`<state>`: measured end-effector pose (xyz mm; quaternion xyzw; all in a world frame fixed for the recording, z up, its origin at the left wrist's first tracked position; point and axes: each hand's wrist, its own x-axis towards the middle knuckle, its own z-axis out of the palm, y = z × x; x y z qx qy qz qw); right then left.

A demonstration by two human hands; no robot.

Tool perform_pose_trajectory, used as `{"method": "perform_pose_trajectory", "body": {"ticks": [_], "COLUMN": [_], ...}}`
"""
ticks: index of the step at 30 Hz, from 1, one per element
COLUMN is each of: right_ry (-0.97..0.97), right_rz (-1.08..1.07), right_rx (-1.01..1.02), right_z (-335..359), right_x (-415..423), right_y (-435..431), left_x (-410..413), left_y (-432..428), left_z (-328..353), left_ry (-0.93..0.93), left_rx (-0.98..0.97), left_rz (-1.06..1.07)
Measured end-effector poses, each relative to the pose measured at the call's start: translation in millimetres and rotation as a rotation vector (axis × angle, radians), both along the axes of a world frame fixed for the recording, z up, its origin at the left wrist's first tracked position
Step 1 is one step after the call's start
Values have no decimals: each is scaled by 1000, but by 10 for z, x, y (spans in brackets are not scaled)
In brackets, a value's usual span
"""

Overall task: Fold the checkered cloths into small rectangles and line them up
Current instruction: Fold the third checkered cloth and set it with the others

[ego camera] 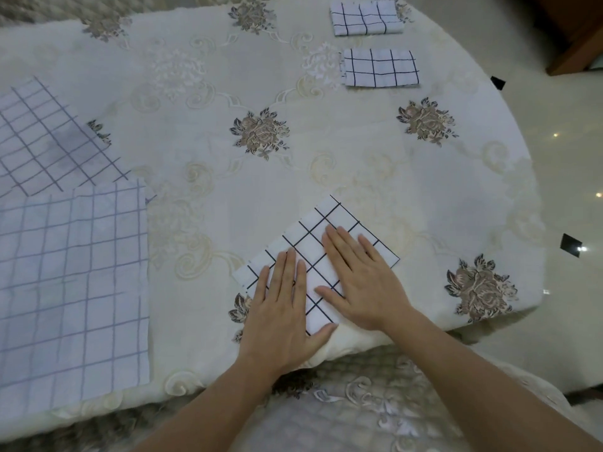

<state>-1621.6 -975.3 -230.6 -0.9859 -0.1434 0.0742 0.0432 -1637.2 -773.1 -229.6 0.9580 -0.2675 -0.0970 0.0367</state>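
head | left grip (280, 308), right grip (362, 275) flat, pressing checkered cloth (321, 213) | 2 folded cloths (365, 17) (380, 67) beyond | 2 spread cloths (49, 135) (71, 282) left

Cream embroidered tablecloth (326, 141) — brown floral motifs; glossy pale tiled floor (571, 158) — black square patches (570, 245); brown wooden furniture (574, 44).

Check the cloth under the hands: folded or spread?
Folded: the cloth is a small rectangle, pressed flat by the left hand and right hand.
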Motion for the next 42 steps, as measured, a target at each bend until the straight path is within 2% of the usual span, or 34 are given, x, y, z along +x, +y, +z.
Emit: {"method": "perform_pose_trajectory", "body": {"ticks": [10, 17, 20, 23, 29, 32, 34, 37, 42], "right_ry": [15, 148, 33, -80, 91, 163, 217, 270, 349], "right_rz": [-98, -204, -381, -529, -804, -859, -881, -887, -876], "right_rx": [-5, 64, 156, 199, 385, 404, 404, 376, 387], "right_z": [18, 233, 419, 480, 488, 487, 501, 506, 498], "right_x": [151, 298, 295, 165, 137, 225, 286, 362, 472], "right_y": [-186, -181, -244, -332, -461, -503, -522, -541, -571], "left_x": [-3, 69, 339, 779, 1644, 1860, 1922, 1980, 2043], "left_y": [-13, -11, -54, -207, -768, -945, -995, -1006, -1076], "left_z": [11, 210, 426, 522, 588, 581, 569, 558, 582], "left_ry": [-5, 20, -77, -109, -57, 16, -10, -37, 48], "left_rx": [6, 28, -25, -86, -50, 28, 78, 81, 87], "left_rz": [3, 16, -15, -132, -605, -717, -807, -881, -877]}}
